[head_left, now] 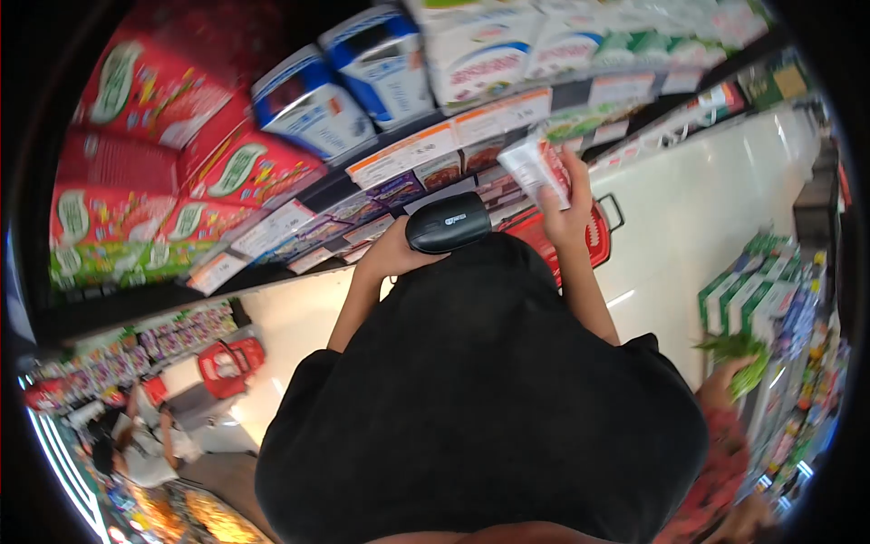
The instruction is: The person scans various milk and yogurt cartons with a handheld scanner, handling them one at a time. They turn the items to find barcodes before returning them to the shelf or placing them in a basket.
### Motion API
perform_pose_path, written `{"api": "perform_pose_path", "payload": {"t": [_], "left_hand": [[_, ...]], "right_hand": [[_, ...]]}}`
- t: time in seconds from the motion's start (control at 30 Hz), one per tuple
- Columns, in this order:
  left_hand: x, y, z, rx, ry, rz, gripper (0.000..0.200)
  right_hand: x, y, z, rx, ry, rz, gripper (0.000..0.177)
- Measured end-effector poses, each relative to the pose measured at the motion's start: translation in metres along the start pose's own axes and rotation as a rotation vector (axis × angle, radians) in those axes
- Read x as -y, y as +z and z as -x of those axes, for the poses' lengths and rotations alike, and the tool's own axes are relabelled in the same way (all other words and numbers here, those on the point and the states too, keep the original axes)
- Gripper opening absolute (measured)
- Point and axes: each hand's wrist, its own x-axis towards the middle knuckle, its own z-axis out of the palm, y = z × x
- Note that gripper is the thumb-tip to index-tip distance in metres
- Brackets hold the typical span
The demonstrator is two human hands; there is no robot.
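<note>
My left hand is closed around the lower part of a rounded black barcode scanner, just in front of my dark shirt. The scanner's head hides most of the fingers. My right hand grips a small white and red packet, raised close to the shelf edge. Its printing is too blurred to read. Behind and below the right forearm shows part of a red shopping basket with a dark handle.
A store shelf runs across the front, with red bags, blue and white packages and price tags. At the right, a person's hand holds leafy greens. Another person is at the lower left near a red basket.
</note>
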Motion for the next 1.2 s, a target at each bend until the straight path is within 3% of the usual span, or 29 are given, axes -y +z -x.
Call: {"api": "perform_pose_path", "payload": {"t": [0.07, 0.1, 0.13, 0.2, 0.33, 0.4, 0.47, 0.53, 0.6, 0.63, 0.77, 0.9, 1.07, 1.1, 1.17, 1.2], "left_hand": [[-0.010, 0.000, -0.005, 0.032, 0.008, -0.046, 0.045], [-0.012, 0.002, -0.006, 0.014, -0.009, -0.067, 0.047], [-0.012, 0.004, -0.006, 0.063, -0.039, -0.099, 0.047], [-0.005, 0.007, -0.007, -0.031, -0.100, -0.107, 0.049], [-0.010, 0.013, -0.013, 0.054, -0.233, -0.257, 0.054], [-0.009, 0.011, -0.017, 0.167, -0.221, -0.335, 0.052], [-0.015, 0.016, -0.016, 0.062, -0.116, -0.390, 0.047], [-0.024, 0.026, -0.020, 0.096, -0.199, -0.479, 0.043], [-0.019, 0.028, -0.024, 0.051, -0.060, -0.493, 0.042], [-0.021, 0.030, -0.025, 0.050, -0.122, -0.507, 0.043], [-0.026, 0.043, -0.027, 0.159, -0.054, -0.637, 0.038], [-0.038, 0.057, -0.021, 0.224, -0.055, -0.679, 0.041], [-0.032, 0.055, -0.007, 0.140, -0.110, -0.539, 0.047], [-0.030, 0.052, -0.003, 0.130, -0.163, -0.506, 0.049], [-0.012, 0.042, 0.011, 0.039, -0.117, -0.451, 0.051], [-0.005, 0.040, 0.015, -0.029, -0.067, -0.415, 0.052]], "right_hand": [[-0.006, 0.008, 0.016, -0.194, 0.444, -0.916, 0.057], [-0.012, 0.004, 0.022, -0.235, 0.611, -1.099, 0.060], [-0.027, -0.006, 0.030, -0.140, 0.671, -1.455, 0.061], [-0.039, -0.015, 0.038, -0.107, 0.695, -1.598, 0.061], [-0.035, -0.020, 0.058, -0.213, 0.735, -1.521, 0.055], [-0.038, -0.023, 0.073, -0.128, 0.641, -1.611, 0.059], [-0.035, -0.028, 0.084, -0.171, 0.648, -1.525, 0.060], [-0.038, -0.030, 0.095, -0.202, 0.685, -1.468, 0.063], [-0.042, -0.031, 0.108, -0.155, 0.681, -1.476, 0.068], [-0.043, -0.030, 0.113, -0.150, 0.677, -1.481, 0.070], [-0.030, -0.032, 0.122, -0.213, 0.761, -1.503, 0.065], [-0.031, -0.032, 0.127, -0.187, 0.739, -1.539, 0.064], [-0.016, -0.034, 0.116, -0.201, 0.762, -1.571, 0.063], [-0.019, -0.034, 0.115, -0.169, 0.770, -1.555, 0.063], [-0.029, -0.029, 0.110, 0.135, 0.506, -1.984, 0.066], [-0.026, -0.029, 0.102, 0.189, 0.526, -1.963, 0.066]]}}
